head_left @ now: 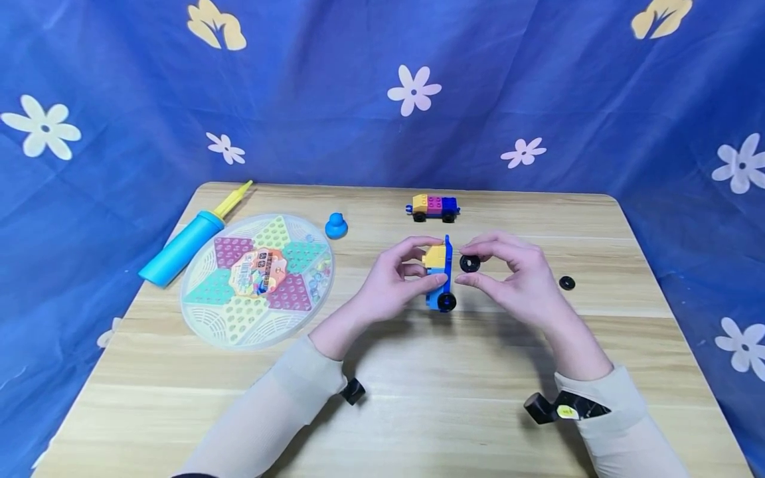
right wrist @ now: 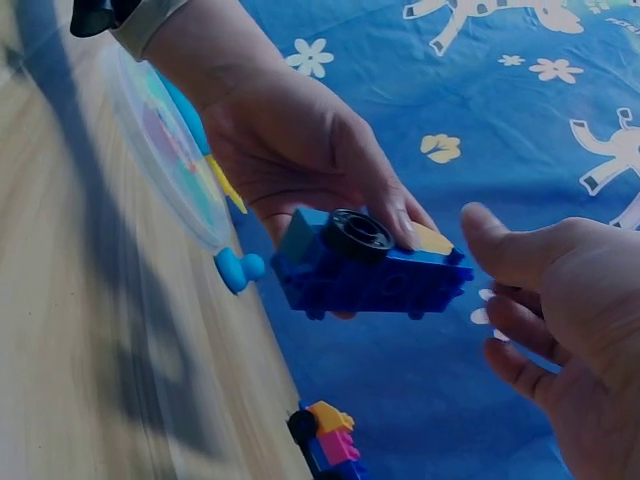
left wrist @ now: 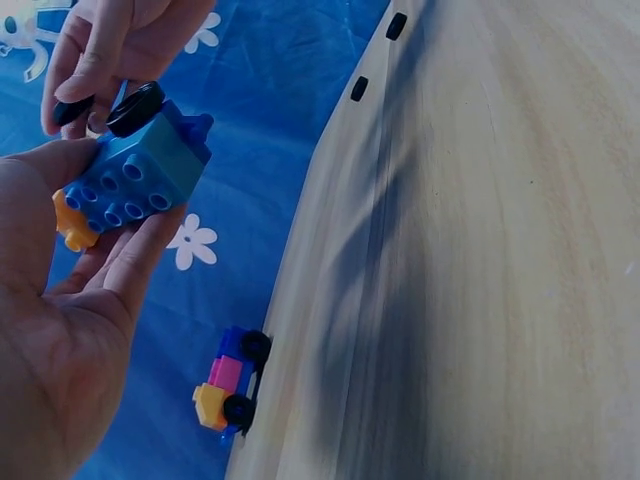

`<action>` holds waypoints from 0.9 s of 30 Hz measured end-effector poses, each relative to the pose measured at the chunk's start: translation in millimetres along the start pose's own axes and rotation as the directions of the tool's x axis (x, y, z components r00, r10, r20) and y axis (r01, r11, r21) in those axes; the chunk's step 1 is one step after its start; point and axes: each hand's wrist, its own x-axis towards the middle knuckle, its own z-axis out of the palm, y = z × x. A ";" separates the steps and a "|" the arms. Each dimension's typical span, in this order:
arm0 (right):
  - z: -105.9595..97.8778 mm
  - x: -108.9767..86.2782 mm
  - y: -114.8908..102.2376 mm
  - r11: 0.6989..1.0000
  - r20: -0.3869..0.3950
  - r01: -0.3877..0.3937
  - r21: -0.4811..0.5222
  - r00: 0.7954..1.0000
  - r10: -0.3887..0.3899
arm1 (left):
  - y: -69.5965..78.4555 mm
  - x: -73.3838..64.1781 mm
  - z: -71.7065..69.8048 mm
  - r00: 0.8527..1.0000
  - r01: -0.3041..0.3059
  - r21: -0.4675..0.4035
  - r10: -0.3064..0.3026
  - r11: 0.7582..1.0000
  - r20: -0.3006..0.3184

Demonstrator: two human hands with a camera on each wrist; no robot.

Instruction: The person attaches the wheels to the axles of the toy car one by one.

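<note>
My left hand (head_left: 391,275) grips a building-block toy car (head_left: 438,269) tilted up off the table, its thumb on the dark blue base. Light blue and yellow blocks sit on that base, and one black wheel (right wrist: 358,235) is fitted at one end. Close beside the base, my right hand (head_left: 516,272) pinches a loose black wheel (head_left: 469,263) between thumb and fingers. A small gap parts this wheel from the car. In the right wrist view the right hand's fingers (right wrist: 530,300) show, but the pinched wheel does not.
Two loose wheels lie on the table in the left wrist view, a nearer wheel (left wrist: 358,88) and a farther wheel (left wrist: 396,26). A second block car (head_left: 434,208) stands at the back. Leftward are a blue rubber duck (head_left: 337,226), a Chinese checkers board (head_left: 209,318) and a hand pump (head_left: 185,245).
</note>
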 end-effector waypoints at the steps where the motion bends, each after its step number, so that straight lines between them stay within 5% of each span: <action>1: 1.4 0.5 -0.3 1.000 -0.014 0.001 0.011 1.000 0.000 | 0.3 0.3 0.4 1.000 0.000 -0.001 0.000 1.000 -0.002; 7: 10.9 4.8 0.2 0.998 -0.023 0.048 0.048 0.999 -0.047 | 0.5 1.2 2.7 1.000 -0.010 -0.005 0.010 1.000 0.000; 18: 16.3 8.2 -0.9 0.994 -0.046 0.092 -0.055 0.994 -0.095 | -1.4 3.6 4.0 0.998 -0.064 0.044 0.064 0.997 0.000; 22: 17.9 7.6 -0.3 0.997 -0.055 0.048 -0.058 0.997 -0.051 | -0.6 3.7 4.3 0.997 -0.074 0.080 0.075 0.994 -0.007; 27: 22.1 7.9 -1.1 0.996 -0.082 -0.093 0.007 0.992 0.094 | 2.0 1.4 3.7 1.000 -0.021 0.096 0.023 0.995 -0.017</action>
